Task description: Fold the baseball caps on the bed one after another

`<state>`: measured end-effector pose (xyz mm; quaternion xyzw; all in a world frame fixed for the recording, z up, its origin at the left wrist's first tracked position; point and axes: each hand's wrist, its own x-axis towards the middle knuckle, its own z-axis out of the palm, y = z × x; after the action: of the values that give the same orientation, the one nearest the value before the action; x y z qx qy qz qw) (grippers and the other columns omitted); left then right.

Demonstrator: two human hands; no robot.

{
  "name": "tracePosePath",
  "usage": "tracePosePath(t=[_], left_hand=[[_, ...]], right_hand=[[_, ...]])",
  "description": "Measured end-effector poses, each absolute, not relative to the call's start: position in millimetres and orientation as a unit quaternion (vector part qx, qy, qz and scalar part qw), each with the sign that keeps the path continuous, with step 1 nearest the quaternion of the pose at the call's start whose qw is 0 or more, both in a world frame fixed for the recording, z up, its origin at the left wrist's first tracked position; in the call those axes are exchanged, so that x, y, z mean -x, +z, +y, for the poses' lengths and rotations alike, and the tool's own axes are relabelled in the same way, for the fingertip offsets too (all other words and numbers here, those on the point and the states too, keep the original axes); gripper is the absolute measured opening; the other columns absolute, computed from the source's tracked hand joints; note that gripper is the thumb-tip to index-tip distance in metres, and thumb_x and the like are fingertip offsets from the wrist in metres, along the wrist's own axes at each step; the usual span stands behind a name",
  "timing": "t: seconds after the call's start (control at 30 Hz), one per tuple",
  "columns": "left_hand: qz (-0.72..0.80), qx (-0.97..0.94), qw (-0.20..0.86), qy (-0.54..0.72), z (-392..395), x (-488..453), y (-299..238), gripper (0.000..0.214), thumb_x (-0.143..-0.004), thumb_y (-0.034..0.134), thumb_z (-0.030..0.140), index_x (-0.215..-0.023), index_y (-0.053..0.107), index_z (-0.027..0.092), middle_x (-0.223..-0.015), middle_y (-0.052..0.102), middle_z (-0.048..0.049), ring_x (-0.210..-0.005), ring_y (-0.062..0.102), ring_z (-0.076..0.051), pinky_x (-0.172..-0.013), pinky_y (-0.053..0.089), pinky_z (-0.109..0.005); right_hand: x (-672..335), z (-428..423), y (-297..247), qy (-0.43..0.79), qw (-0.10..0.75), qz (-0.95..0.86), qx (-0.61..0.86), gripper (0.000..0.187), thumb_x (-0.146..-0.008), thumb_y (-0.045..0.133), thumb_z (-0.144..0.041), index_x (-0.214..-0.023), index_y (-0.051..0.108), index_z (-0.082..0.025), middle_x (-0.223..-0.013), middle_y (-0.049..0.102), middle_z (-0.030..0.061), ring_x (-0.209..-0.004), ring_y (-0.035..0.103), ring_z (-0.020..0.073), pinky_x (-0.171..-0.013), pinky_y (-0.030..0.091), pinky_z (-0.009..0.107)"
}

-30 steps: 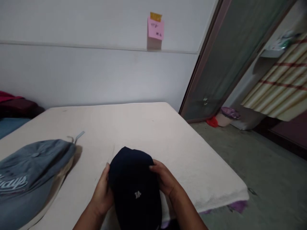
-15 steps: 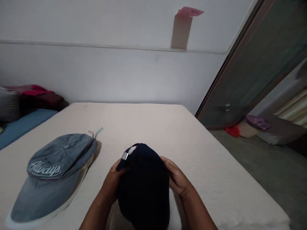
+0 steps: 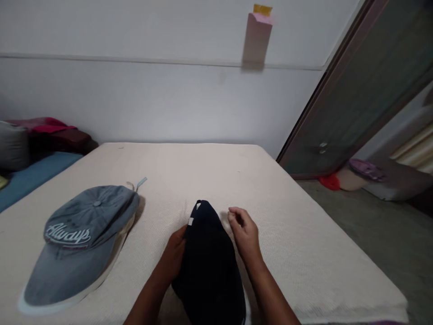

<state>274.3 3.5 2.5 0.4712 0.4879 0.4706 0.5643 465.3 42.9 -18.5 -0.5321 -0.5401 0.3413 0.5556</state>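
Dark navy cotton baseball cap (image 3: 209, 280) is lying flattened on a cream quilted mattress (image 3: 169, 171), at the near edge, roughly midway along it. Its narrow end, with a small white strap buckle (image 3: 191, 221), is pointing toward the far edge. Left hand (image 3: 172, 255) is resting against the cap's left side, fingers held together on the fabric; whether they are clamping it, I cannot tell. Right hand (image 3: 244, 232) is hovering just beside the cap's right side, not touching it, fingers (image 3: 233, 216) loosely curled and slightly apart. A grey-blue cotton baseball cap (image 3: 77, 230) embroidered "Always" is lying near the left edge, a pale strap tab (image 3: 141, 182) sticking out toward the far edge. Beyond the far-left corner, red and maroon cloth (image 3: 50, 128) is lying on a blue pad (image 3: 37, 174).
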Motion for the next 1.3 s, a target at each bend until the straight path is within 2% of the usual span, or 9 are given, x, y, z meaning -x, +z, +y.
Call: tracePosePath(t=[0.27, 0.43, 0.57, 0.73, 0.8, 0.87, 0.97, 1.1, 1.3], left_hand=[[0.474, -0.445, 0.618, 0.443, -2, -299, -5, 0.015, -0.063, 0.064, 0.006, -0.067, 0.070, 0.019, -0.067, 0.069, -0.0058, -0.083, 0.058, -0.027, -0.064, 0.045, -0.028], [0.487, -0.428, 0.614, 0.450, 2, -299, -1, 0.008, -0.065, 0.068, 0.016, -0.072, 0.070, 0.019, -0.072, 0.070, -0.0040, -0.074, 0.060, -0.022, -0.062, 0.046, -0.027], [0.570, -0.216, 0.585, 0.535, 12, -290, 2, 0.017, -0.073, 0.065, 0.034, -0.073, 0.069, 0.017, -0.062, 0.066, -0.0023, -0.067, 0.062, -0.020, -0.059, 0.047, -0.026], [0.471, -0.109, 0.718, 0.500, 6, -276, 2, 0.030, -0.075, 0.061, 0.045, -0.063, 0.066, 0.017, -0.052, 0.061, -0.0033, -0.057, 0.061, -0.021, -0.057, 0.048, -0.030], [0.478, -0.152, 0.730, 0.464, 2, -276, 4, 0.033, -0.075, 0.060, 0.046, -0.062, 0.067, 0.017, -0.054, 0.063, -0.0044, -0.056, 0.059, -0.020, -0.057, 0.048, -0.031], [0.506, -0.249, 0.691, 0.453, -1, -282, 6, 0.030, -0.075, 0.062, 0.044, -0.062, 0.067, 0.017, -0.061, 0.065, -0.0048, -0.060, 0.059, -0.020, -0.060, 0.047, -0.029], [0.508, -0.417, 0.612, 0.439, -2, -297, 7, 0.022, -0.077, 0.061, 0.036, -0.068, 0.068, 0.018, -0.070, 0.067, -0.0024, -0.068, 0.057, -0.018, -0.063, 0.044, -0.026], [0.491, -0.535, 0.574, 0.380, -2, -311, 4, 0.024, -0.083, 0.053, 0.032, -0.077, 0.072, 0.018, -0.073, 0.068, -0.0023, -0.071, 0.056, -0.018, -0.066, 0.040, -0.025], [0.490, -0.583, 0.539, 0.359, -5, -313, -2, 0.025, -0.085, 0.050, 0.031, -0.082, 0.072, 0.019, -0.077, 0.069, -0.0050, -0.072, 0.056, -0.019, -0.066, 0.040, -0.025]], right_hand=[[-466, 11, 21, 0.302, 0.453, -0.772, 0.327, 0.030, -0.084, 0.052, -0.018, -0.110, 0.062, -0.029, -0.114, 0.061, 0.0052, -0.114, 0.049, 0.0257, -0.099, 0.035, 0.047], [-475, 10, 15, 0.348, 0.428, -0.764, 0.335, 0.026, -0.083, 0.052, -0.019, -0.105, 0.064, -0.028, -0.095, 0.065, 0.0044, -0.094, 0.057, 0.0220, -0.087, 0.042, 0.040], [-482, 6, 13, 0.406, 0.392, -0.731, 0.383, 0.022, -0.082, 0.052, -0.019, -0.096, 0.067, -0.026, -0.088, 0.066, 0.0032, -0.082, 0.059, 0.0202, -0.077, 0.044, 0.035], [-478, -3, 5, 0.622, 0.299, -0.644, 0.331, 0.018, -0.078, 0.052, -0.018, -0.085, 0.068, -0.021, -0.075, 0.066, 0.0009, -0.069, 0.060, 0.0164, -0.064, 0.044, 0.028], [-473, -3, 0, 0.670, 0.316, -0.584, 0.333, 0.015, -0.079, 0.052, -0.022, -0.085, 0.066, -0.020, -0.064, 0.061, -0.0012, -0.055, 0.058, 0.0141, -0.056, 0.042, 0.026], [-469, 1, -3, 0.630, 0.400, -0.539, 0.390, 0.012, -0.081, 0.053, -0.025, -0.083, 0.063, -0.020, -0.058, 0.056, -0.0034, -0.047, 0.052, 0.0121, -0.051, 0.040, 0.025], [-464, 9, -4, 0.464, 0.513, -0.559, 0.457, 0.008, -0.080, 0.057, -0.025, -0.084, 0.063, -0.021, -0.068, 0.057, -0.0011, -0.061, 0.054, 0.0139, -0.059, 0.042, 0.026], [-461, 14, -2, 0.380, 0.464, -0.696, 0.395, 0.015, -0.079, 0.059, -0.019, -0.092, 0.065, -0.023, -0.090, 0.061, 0.0041, -0.085, 0.056, 0.0187, -0.077, 0.043, 0.031], [-461, 16, -13, 0.382, 0.434, -0.706, 0.409, 0.013, -0.086, 0.052, -0.022, -0.081, 0.064, -0.021, -0.079, 0.060, 0.0029, -0.076, 0.056, 0.0166, -0.071, 0.042, 0.028]])
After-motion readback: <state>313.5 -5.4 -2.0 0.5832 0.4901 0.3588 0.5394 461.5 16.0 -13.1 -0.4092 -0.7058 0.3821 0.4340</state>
